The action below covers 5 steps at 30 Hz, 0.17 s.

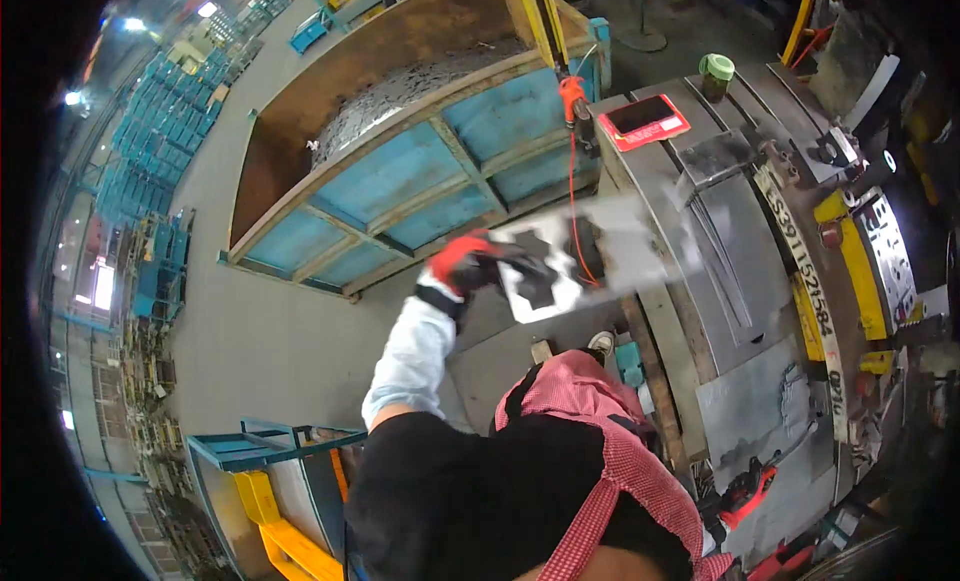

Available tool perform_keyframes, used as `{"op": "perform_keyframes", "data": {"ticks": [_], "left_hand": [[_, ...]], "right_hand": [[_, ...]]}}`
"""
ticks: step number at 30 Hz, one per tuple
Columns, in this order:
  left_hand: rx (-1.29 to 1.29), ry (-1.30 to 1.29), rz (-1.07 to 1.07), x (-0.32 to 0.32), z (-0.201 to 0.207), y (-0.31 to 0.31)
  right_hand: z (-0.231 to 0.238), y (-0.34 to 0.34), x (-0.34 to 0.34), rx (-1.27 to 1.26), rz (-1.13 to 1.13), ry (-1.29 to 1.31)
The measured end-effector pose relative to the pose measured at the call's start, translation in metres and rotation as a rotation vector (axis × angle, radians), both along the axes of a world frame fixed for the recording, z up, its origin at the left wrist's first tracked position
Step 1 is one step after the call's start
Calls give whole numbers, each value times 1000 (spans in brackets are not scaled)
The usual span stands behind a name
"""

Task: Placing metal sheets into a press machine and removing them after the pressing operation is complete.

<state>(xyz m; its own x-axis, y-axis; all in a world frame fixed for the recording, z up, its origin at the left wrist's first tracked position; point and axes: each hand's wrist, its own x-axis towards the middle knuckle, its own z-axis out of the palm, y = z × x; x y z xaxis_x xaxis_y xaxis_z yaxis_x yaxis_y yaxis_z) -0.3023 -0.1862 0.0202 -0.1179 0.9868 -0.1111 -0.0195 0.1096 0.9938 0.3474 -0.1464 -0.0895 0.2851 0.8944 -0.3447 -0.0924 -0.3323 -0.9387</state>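
My left hand [472,268], in a red and black glove, grips one end of a flat sheet-metal piece [622,246] with cut-out openings. The piece is raised in front of me, its far end smeared by motion beside the press bed. Low on the right, my right hand [745,493], also gloved, is closed above a grey metal sheet [765,406] lying on the bed. A thin rod-like tool [797,445] seems to reach out from its fingers; its exact kind is too small to make out.
A large blue-sided scrap bin [400,186] stands ahead. On the steel bed [740,281] lie a phone on a red booklet [643,121] and a green-lidded jar [716,71]. An orange cord [573,191] hangs nearby. A blue-framed cart [270,446] with yellow parts sits left.
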Motion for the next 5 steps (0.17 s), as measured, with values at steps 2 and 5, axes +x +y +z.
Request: {"op": "perform_keyframes", "data": {"ticks": [2, 5], "left_hand": [[77, -563, 250, -43, 12, -33], [475, -762, 397, -112, 26, -9]], "right_hand": [[2, -6, 0, 69, 21, -33], [14, -38, 26, 286, 347, -467]]}}
